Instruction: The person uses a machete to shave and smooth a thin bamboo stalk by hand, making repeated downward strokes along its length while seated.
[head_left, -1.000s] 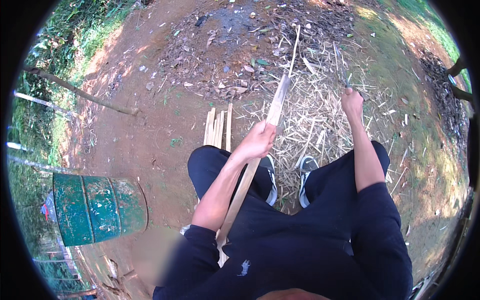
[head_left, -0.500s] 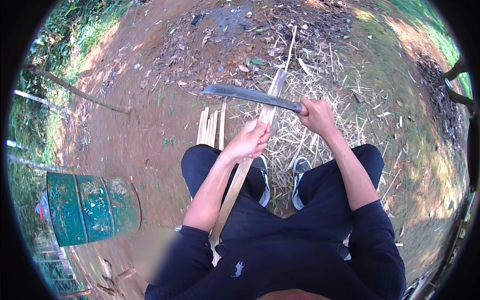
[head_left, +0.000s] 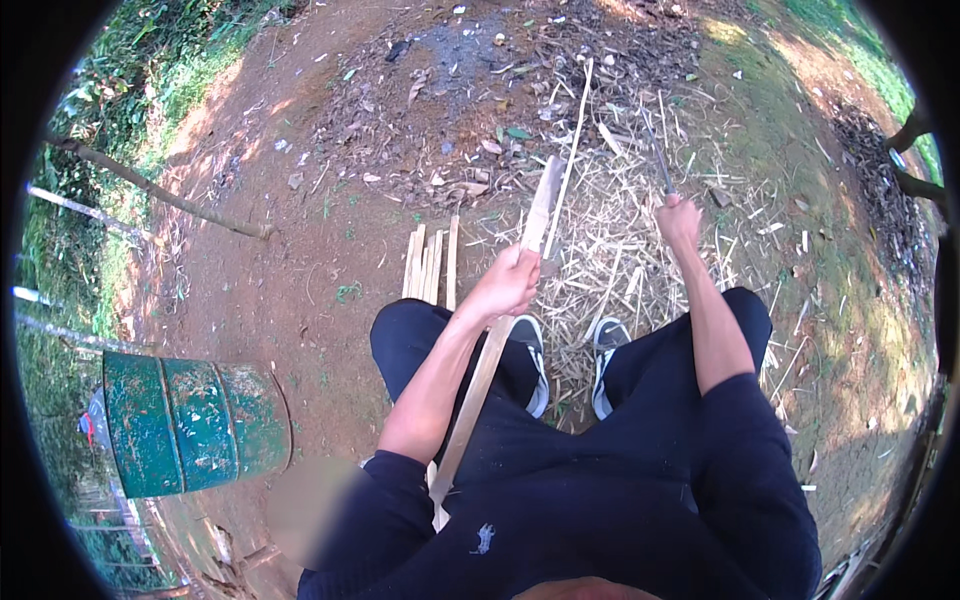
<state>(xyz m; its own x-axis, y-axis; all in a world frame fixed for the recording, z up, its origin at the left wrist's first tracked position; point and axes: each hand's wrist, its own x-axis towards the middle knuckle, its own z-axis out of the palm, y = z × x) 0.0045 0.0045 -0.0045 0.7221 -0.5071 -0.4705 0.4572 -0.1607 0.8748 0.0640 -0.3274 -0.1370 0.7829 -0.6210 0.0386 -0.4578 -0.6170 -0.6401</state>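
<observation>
My left hand (head_left: 508, 282) is closed around a long pale bamboo slat (head_left: 470, 410), which slants from beside my left hip to beyond my fist. The slat's far end looks greyish. Off to the right, my right hand (head_left: 680, 220) grips the handle of a machete. Its dark blade (head_left: 656, 148) points away from me, seen nearly edge-on and apart from the slat. A thin pale strip (head_left: 572, 150) runs alongside the slat's far end. Several split bamboo strips (head_left: 425, 265) lie together just past my left knee.
Pale shavings (head_left: 600, 250) cover the ground around my shoes (head_left: 608, 335). A green metal drum (head_left: 200, 425) stands at the left, with a thin pole (head_left: 165, 190) beyond it. Dry leaves (head_left: 400, 130) are scattered ahead. A blurred patch hides something beside my left arm.
My right hand has swung the machete away to the right and forward; its blade no longer crosses the slat. My left hand keeps its hold, and the slat's far end sits slightly lower in view.
</observation>
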